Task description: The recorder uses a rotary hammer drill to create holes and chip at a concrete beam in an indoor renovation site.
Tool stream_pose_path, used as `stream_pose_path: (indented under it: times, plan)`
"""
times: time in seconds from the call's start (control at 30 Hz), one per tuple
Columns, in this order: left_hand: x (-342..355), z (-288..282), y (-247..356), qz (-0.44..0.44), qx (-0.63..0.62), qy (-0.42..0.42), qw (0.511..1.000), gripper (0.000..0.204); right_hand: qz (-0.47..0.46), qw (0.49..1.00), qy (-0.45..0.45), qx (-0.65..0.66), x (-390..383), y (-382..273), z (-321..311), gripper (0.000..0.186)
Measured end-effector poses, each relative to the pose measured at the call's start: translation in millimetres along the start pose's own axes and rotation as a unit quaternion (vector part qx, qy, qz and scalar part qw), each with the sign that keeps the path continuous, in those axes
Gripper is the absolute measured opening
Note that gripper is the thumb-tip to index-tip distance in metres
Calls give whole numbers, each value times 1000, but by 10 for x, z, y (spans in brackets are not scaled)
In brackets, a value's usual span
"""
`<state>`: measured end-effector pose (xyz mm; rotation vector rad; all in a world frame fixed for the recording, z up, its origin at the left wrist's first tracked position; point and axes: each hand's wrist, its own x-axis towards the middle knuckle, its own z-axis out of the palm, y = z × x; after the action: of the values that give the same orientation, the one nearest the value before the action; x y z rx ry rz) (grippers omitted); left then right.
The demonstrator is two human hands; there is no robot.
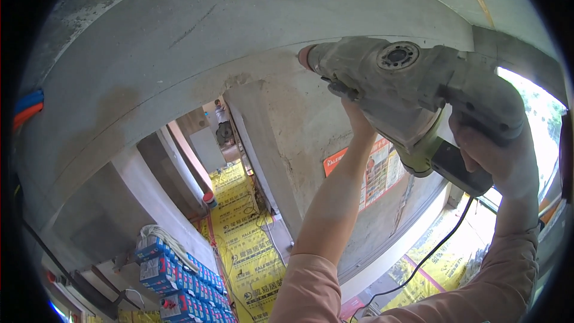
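Note:
A large, dusty grey and green rotary hammer drill (382, 96) is held up high in front of me, its red-brown nose near a pencil line on the grey plastered wall (197, 36). My right hand (475, 149) grips its rear handle at the right. My left hand (356, 113) is raised under the front of the drill and appears to hold its front handle, with the fingers partly hidden behind the tool. A black power cord (439, 245) hangs from the drill.
Below left are blue boxes (179, 275) with pale coiled cable. Yellow floor sheeting (251, 245) runs through a doorway, where another person (222, 119) is far off. An orange-edged poster (379, 176) hangs behind my arm; a bright window (544, 125) is at right.

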<state>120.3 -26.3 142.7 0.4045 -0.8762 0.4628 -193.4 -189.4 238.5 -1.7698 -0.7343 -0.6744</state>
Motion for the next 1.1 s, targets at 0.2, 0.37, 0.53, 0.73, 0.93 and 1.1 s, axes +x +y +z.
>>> stream_pose_path:
  times: [0.2,0.37,0.53,0.73,0.93,1.1]
  plan:
    - [-195,369,39,10,131,34,991,42,-23,998,64,5,-23,200,-21,43]
    - [-78,243,45,-45,5,24,999,39,-47,999,23,-12,16,220,-1,42]
    - [-67,133,21,24,150,9,988,38,-27,999,18,4,55,141,-14,39]
    - [-47,180,23,-52,-58,17,997,40,-26,998,51,26,36,220,31,35]
    - [-58,271,-79,42,97,9,994,43,-23,999,35,5,53,207,-84,36]
    - [83,70,-361,254,349,44,901,46,-65,998,6,-18,96,99,-127,34]
